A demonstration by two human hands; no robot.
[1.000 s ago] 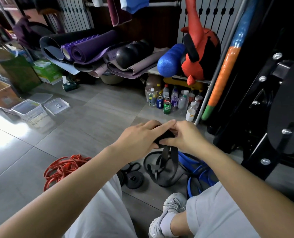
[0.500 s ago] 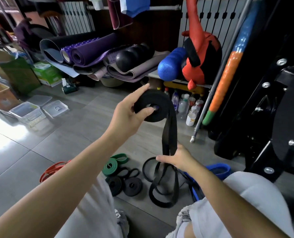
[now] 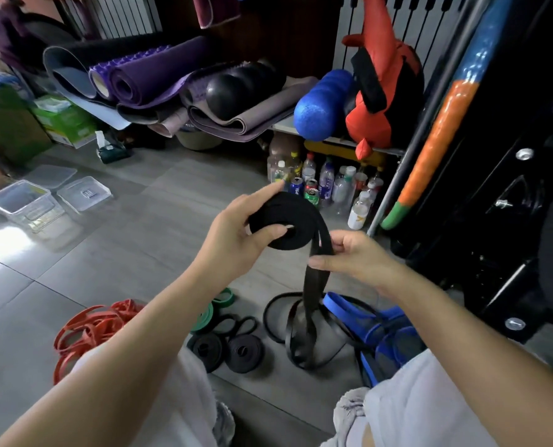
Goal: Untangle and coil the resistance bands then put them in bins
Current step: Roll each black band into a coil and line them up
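**Black band half wound, its tail fed through the fingers**

Head view: A black resistance band is held up between both hands, which are set close together but not touching. Its wound coil is gripped in the left hand, with the thumb pressed on the flat face near the centre and the fingers wrapped over the far rim. This grip appears meant to stop the turns from springing loose.

Just to the right of the coil, the free length is pinched between the thumb and curled fingers of the right hand. The strap is probably being kept flat and taut there as it is led onto the roll. Below the right hand the rest of the band hangs straight down and ends in loose loops on the tiled floor, so a good part is judged to be unwound.

Beneath the left forearm, two small black coils lie side by side, seemingly finished and set aside. A green band lies just beyond them. Further left of that arm a red tangle is heaped, and under the right forearm lies a blue bundle; neither is sorted.

A clear plastic bin stands open well off to the left of both hands, with loose lids beside it. No band can be seen in it.
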